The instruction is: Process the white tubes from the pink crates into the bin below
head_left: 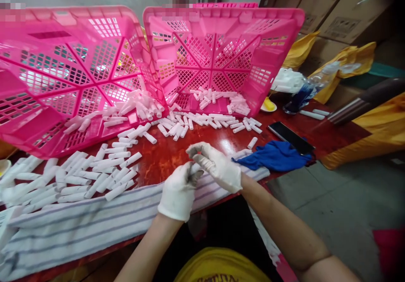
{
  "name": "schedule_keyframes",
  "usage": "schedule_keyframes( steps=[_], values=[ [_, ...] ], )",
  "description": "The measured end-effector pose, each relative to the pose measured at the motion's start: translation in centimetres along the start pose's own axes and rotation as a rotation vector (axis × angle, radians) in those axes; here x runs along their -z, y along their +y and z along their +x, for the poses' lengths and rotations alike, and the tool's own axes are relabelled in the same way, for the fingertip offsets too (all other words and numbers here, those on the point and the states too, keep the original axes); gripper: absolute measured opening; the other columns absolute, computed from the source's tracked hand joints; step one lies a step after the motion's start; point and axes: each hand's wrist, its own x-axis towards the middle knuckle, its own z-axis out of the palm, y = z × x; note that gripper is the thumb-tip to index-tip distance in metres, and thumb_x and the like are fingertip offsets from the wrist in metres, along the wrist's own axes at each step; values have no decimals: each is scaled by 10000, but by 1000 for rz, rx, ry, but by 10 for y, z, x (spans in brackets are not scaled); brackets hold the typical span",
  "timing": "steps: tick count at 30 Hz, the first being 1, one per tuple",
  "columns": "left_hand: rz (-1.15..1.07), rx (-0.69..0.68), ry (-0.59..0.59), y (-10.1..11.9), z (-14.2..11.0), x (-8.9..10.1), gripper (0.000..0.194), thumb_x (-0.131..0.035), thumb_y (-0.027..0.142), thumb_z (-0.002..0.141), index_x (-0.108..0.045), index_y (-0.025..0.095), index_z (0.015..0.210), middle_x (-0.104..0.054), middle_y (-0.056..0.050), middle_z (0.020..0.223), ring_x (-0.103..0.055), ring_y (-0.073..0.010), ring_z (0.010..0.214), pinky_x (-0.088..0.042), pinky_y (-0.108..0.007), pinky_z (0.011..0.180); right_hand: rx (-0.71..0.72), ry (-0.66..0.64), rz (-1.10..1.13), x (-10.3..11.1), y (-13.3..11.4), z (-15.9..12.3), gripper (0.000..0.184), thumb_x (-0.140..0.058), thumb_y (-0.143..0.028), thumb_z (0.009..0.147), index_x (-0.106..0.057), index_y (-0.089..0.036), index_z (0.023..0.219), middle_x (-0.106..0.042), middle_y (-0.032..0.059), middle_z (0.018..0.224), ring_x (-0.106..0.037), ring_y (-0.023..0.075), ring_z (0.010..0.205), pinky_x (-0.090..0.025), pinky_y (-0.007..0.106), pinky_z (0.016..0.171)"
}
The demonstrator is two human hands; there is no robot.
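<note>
My left hand (179, 191), in a white glove with darkened fingertips, is held over the striped towel (107, 218) at the table's front edge. Its fingers are closed on a short white tube (195, 169), which is mostly hidden by the gloves. Close against it on the right, my right hand (218, 168) wears the same kind of glove. Its fingers are curled in, and whatever they pinch is hidden. Many loose white tubes (120, 187) lie in a heap on the table to the left, and more white tubes (180, 126) are strewn beyond my hands.
Two pink plastic baskets (211, 69) (85, 79) lie tipped on their sides, openings towards me, with tubes spilling out. To the right are a blue cloth (274, 155), a phone (291, 138), a bottle (300, 96) and a small yellow-filled dish (268, 105). Cartons (348, 16) are stacked behind.
</note>
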Motion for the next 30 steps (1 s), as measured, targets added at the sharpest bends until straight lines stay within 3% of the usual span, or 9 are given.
schedule_keyframes(
  steps=[3,6,10,14,18,21,25,27,30],
  values=[
    [27,-11,66,-1,-2,-3,241,-577,368,834,-640,174,963,-667,-27,810,-623,-125,694,-467,-215,667,40,144,126,-4,8,-7,321,-450,-423,888,-502,-170,1080,-572,51,998,-546,121,853,-432,250,741],
    [85,-35,149,-5,-4,-4,255,-607,372,813,-642,180,977,-674,-28,821,-624,-122,684,-457,-210,658,26,367,175,-2,22,-12,284,-528,-454,848,-512,-174,894,-536,-5,768,-481,91,638,-403,233,612],
    [106,-18,122,-3,-4,-3,289,-586,391,823,-645,171,1000,-668,-49,847,-614,-143,713,-445,-238,685,-23,377,209,-4,33,-12,278,-653,-424,756,-547,-173,808,-497,-30,676,-442,85,584,-384,229,574],
    [-256,278,-58,8,-1,5,324,-610,416,793,-646,152,979,-648,-44,825,-586,-135,722,-437,-240,691,115,301,166,-2,32,-12,193,-643,-352,785,-571,-174,775,-536,-4,761,-516,110,717,-426,240,680],
    [-804,587,-421,19,3,19,429,-597,509,768,-618,95,878,-489,20,597,-376,-46,473,-285,-178,441,279,143,24,6,29,-19,145,-575,-296,854,-590,-177,772,-530,19,847,-530,116,805,-433,240,742],
    [-893,573,-595,27,5,25,460,-553,524,795,-607,77,890,-444,31,579,-300,-31,445,-218,-175,413,225,107,-8,9,27,-31,173,-547,-313,874,-588,-172,783,-537,34,892,-536,119,823,-441,239,751],
    [-781,361,-727,29,0,27,455,-520,486,829,-600,140,1113,-624,-63,875,-539,-110,649,-432,-221,593,-19,181,-10,27,24,-66,244,-617,-407,809,-578,-174,874,-599,62,930,-582,153,805,-476,260,698],
    [-597,346,-641,14,-6,38,479,-555,471,801,-578,173,1175,-634,-86,1028,-594,-168,813,-470,-267,729,-186,325,-102,51,22,-92,286,-637,-444,776,-548,-184,856,-628,48,821,-591,155,730,-482,262,657],
    [-9,432,-281,-32,-15,75,470,-540,442,776,-582,170,1157,-632,-115,1051,-603,-232,860,-474,-335,772,-434,339,-378,96,19,-124,322,-671,-468,713,-534,-196,816,-651,38,746,-591,171,692,-478,280,660]
  ],
)
